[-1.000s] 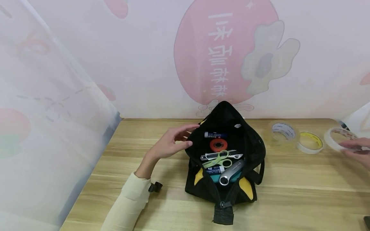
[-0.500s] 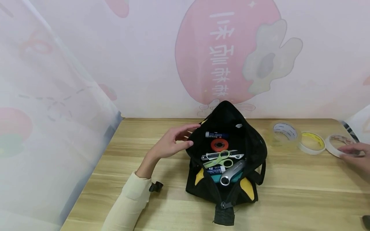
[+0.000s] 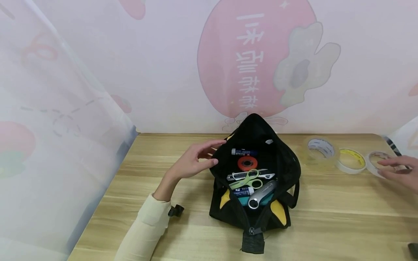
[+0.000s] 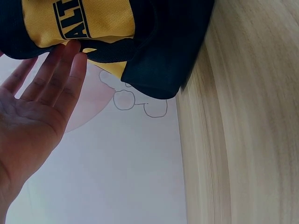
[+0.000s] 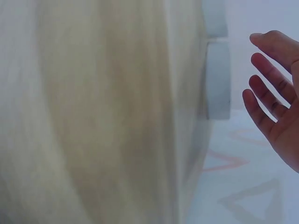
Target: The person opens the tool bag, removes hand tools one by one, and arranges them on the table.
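A black-and-yellow tool bag (image 3: 254, 128) stands unzipped mid-table. My left hand (image 3: 192, 161) touches its left rim, fingers nearly straight; in the left wrist view the fingertips (image 4: 77, 58) meet the bag's outer side. Inside lie two glue sticks (image 3: 240, 152), an orange-red disc (image 3: 247, 163), box cutters (image 3: 240, 176), green-handled scissors (image 3: 256, 183) and a grey tool with a round end (image 3: 261, 195). At right, my right hand (image 3: 401, 168) is spread just above a tape roll (image 3: 371, 166); the right wrist view shows its fingers apart from the roll.
Left of that roll sit a tape roll with a yellow core (image 3: 351, 170) and a wide clear tape roll (image 3: 321, 148). The wooden table (image 3: 343, 224) ends at a printed cloth backdrop (image 3: 163, 72). A dark object (image 3: 413, 250) lies at the lower right.
My right hand held the rightmost tape roll tilted, lowered it to the table beside the yellow-cored roll, then let go with fingers spreading. My left hand stays at the bag's rim.
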The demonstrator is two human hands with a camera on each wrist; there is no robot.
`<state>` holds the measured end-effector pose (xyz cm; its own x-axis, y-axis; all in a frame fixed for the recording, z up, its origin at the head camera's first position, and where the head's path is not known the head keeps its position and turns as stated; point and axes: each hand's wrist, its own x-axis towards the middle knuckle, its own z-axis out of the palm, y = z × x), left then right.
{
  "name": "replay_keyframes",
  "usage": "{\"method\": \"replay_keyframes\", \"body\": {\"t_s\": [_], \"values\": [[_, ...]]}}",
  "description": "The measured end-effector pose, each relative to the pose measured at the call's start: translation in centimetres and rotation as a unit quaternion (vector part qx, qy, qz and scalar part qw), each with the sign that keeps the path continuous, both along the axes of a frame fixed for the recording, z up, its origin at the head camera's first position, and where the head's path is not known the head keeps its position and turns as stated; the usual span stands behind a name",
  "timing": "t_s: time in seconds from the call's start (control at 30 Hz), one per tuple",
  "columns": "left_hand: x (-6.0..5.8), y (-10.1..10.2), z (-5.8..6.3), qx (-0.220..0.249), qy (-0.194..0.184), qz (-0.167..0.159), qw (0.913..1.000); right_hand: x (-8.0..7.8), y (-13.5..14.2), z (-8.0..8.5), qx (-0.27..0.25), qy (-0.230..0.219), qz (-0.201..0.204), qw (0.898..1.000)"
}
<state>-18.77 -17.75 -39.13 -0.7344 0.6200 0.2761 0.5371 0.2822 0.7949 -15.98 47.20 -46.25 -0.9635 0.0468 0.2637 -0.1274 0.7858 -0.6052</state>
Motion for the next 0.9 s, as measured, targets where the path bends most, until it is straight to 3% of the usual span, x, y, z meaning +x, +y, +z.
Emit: {"method": "replay_keyframes", "body": {"t_s": [0.1,0.27,0.47,0.9], "values": [[0.0,0.0,0.0,-0.001,0.001,0.001,1.0000,-0.2,-1.1,1.1,-0.018,0.003,0.030,0.999],[-0.1,0.0,0.0,0.001,0.000,0.000,1.0000,-0.1,-2.9,2.5,0.001,0.012,0.071,0.997],[-0.1,0.1,0.1,-0.003,0.000,0.001,1.0000,0.1,-5.2,4.0,0.010,0.005,0.070,0.997],[-0.1,0.0,0.0,0.002,-0.004,-0.002,1.0000,0.1,-9.2,6.7,0.022,0.069,0.146,0.987]]}}
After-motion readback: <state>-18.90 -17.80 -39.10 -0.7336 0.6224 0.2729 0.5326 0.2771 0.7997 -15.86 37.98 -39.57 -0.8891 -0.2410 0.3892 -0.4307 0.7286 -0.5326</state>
